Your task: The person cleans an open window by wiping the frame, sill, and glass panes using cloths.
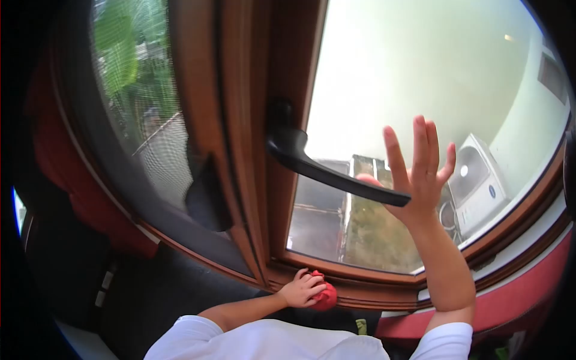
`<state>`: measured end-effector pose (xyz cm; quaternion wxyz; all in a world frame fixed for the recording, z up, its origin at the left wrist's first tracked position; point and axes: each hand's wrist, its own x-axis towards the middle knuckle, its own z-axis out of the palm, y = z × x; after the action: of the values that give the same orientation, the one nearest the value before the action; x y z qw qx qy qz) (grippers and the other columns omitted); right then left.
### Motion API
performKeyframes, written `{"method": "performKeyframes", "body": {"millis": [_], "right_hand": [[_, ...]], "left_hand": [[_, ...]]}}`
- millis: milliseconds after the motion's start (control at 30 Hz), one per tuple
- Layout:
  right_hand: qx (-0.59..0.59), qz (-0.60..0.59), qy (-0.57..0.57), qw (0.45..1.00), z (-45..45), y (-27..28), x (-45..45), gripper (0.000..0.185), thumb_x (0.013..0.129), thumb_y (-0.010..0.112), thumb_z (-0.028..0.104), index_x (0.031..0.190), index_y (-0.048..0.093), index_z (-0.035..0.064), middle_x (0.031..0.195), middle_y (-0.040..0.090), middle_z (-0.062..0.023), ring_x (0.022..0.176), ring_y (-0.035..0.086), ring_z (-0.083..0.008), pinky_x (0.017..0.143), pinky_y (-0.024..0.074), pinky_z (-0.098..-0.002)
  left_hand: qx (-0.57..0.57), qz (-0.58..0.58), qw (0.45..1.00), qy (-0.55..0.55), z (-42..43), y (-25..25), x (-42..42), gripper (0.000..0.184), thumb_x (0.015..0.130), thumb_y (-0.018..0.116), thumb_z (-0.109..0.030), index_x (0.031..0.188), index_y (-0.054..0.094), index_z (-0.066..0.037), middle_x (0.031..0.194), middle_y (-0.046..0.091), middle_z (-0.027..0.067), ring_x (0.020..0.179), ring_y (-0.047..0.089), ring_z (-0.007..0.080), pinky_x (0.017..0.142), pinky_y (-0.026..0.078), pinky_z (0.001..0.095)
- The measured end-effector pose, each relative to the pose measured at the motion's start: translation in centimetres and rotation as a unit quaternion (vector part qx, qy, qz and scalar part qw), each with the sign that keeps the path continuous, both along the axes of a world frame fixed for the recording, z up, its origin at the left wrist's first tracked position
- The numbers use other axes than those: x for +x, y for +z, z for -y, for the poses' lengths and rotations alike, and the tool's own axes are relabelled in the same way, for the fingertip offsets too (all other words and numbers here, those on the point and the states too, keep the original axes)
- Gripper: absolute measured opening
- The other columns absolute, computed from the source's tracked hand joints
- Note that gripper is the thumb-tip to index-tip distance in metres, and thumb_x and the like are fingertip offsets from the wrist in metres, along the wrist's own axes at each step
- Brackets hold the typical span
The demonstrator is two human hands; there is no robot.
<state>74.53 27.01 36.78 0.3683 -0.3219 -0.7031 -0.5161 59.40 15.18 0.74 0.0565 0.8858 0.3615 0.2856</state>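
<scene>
My left hand [299, 290] is closed over a crumpled red cloth [324, 296] at the lower wooden rail of the window frame. My right hand [423, 177] is raised in front of the window glass [390, 78], fingers stretched and spread, with nothing in it. Whether its palm touches the pane I cannot tell. A black window handle [342, 174] reaches from the wooden frame [243, 120] toward my right hand. Its tip overlaps the base of the thumb and palm in view.
A mesh screen [162, 138] with green leaves behind it is on the left. Through the pane I see a white air-conditioner unit [477, 180] and a pale wall. A red padded surface [516, 279] runs along the lower right, and dark floor [180, 291] lies lower left.
</scene>
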Motion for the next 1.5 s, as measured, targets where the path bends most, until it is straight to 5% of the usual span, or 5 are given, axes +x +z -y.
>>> {"method": "performKeyframes", "body": {"millis": [600, 867, 1233, 1400, 1500], "right_hand": [[-0.051, 0.012, -0.188, 0.981, -16.9, -0.2, -0.3, 0.071, 0.084, 0.042, 0.065, 0.146, 0.023, 0.0342, 0.153, 0.015, -0.0098, 0.142, 0.01, -0.026, 0.106, 0.0133, -0.0617], [0.015, -0.014, 0.004, 1.0, -17.0, -1.0, 0.4, 0.061, 0.085, 0.057, 0.041, 0.14, 0.034, 0.0246, 0.145, 0.035, -0.0051, 0.135, 0.031, -0.0211, 0.111, 0.018, -0.0453], [-0.071, -0.105, 0.156, 0.98, -18.1, -2.4, 0.2, 0.062, 0.078, 0.065, 0.034, 0.134, 0.043, 0.0195, 0.144, 0.032, -0.0118, 0.136, 0.023, -0.0314, 0.108, 0.0158, -0.0595], [-0.619, 0.136, 0.103, 0.767, 2.1, -12.0, 1.8, 0.097, 0.07, 0.06, 0.07, 0.144, 0.028, 0.016, 0.144, 0.029, -0.0266, 0.139, 0.02, -0.0366, 0.105, 0.006, -0.0674], [-0.793, -0.112, 0.252, 0.544, 7.8, -15.8, 6.0, 0.092, 0.069, 0.074, 0.042, 0.143, 0.027, 0.016, 0.134, 0.041, -0.0219, 0.128, 0.04, -0.0365, 0.105, 0.0323, -0.047]], "left_hand": [[0.035, -0.002, 0.999, 0.005, 0.1, 1.3, 0.1, 0.045, 0.075, 0.063, -0.035, 0.113, 0.058, -0.012, 0.116, 0.053, 0.0101, 0.103, 0.052, 0.0291, 0.103, 0.026, 0.0516], [0.027, 0.058, 0.998, -0.004, -0.1, -0.9, -0.1, 0.045, 0.079, 0.061, -0.03, 0.117, 0.053, -0.01, 0.122, 0.049, 0.0127, 0.119, 0.044, 0.0288, 0.106, 0.023, 0.0528], [-0.049, 0.092, 0.994, 0.03, -0.7, -0.8, 0.4, 0.034, 0.082, 0.061, -0.026, 0.111, 0.057, -0.008, 0.113, 0.055, 0.0115, 0.107, 0.053, 0.0265, 0.098, 0.033, 0.0481], [-0.431, 0.683, 0.589, -0.032, -0.7, 7.5, 4.3, 0.041, 0.099, 0.041, -0.027, 0.134, 0.032, -0.008, 0.122, 0.049, 0.0137, 0.112, 0.052, 0.0276, 0.093, 0.045, 0.0387], [-0.547, 0.653, 0.515, -0.098, -1.0, 10.9, 5.3, 0.052, 0.098, 0.038, -0.04, 0.14, 0.021, -0.015, 0.137, 0.036, 0.0143, 0.124, 0.042, 0.0285, 0.099, 0.041, 0.0431]]}}
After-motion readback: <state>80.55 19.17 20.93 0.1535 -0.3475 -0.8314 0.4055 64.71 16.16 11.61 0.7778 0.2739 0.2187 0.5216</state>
